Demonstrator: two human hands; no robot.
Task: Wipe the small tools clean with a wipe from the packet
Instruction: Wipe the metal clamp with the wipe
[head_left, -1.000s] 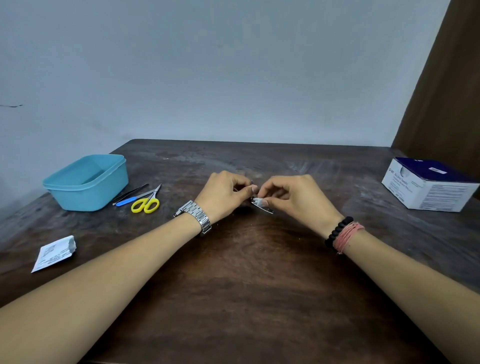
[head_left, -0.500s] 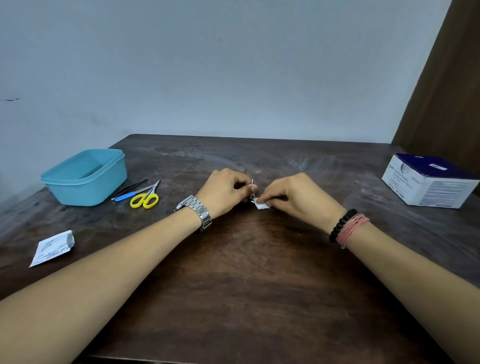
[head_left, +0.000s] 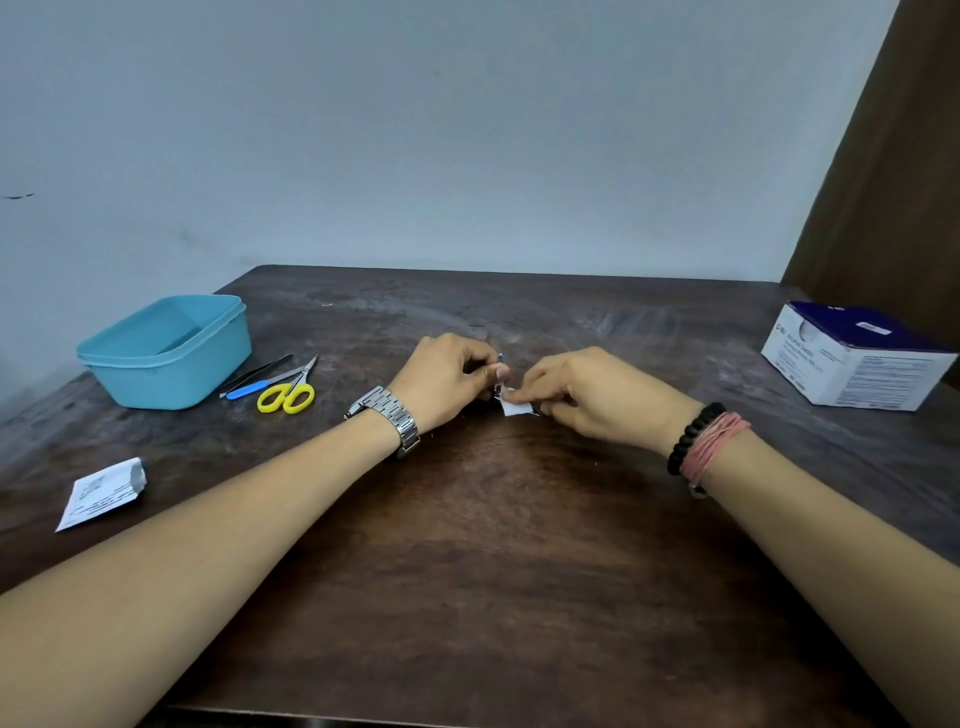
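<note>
Dark, scuffed wood makes up the table (head_left: 493, 545), which is pushed against a pale blue-grey wall, with a brown curtain hanging past its far right corner. Near the middle of the table, toward the far edge, the left hand (head_left: 447, 382) and the right hand (head_left: 582, 397) meet almost fingertip to fingertip. The left hand, with a metal watch (head_left: 389, 415) on its wrist, is closed around a small metal tool (head_left: 500, 364); only a thin tip shows above the thumb, too small to identify. The right hand, with a black bead bracelet and pink threads on its wrist, pinches a small white wipe (head_left: 515, 406) against the lower part of that tool. Toward the left edge stands an open light-blue plastic tub (head_left: 166, 353). Just beside it on the right lie dark tweezers (head_left: 260, 371), a blue-handled tool (head_left: 249, 389) and yellow-handled scissors (head_left: 288, 395), close together and pointing toward the far edge. Nearer the front left corner lies a torn white packet (head_left: 101, 491), flat on the wood. At the right edge sits a white and dark-blue box (head_left: 857, 364) with printed text on its sides.
</note>
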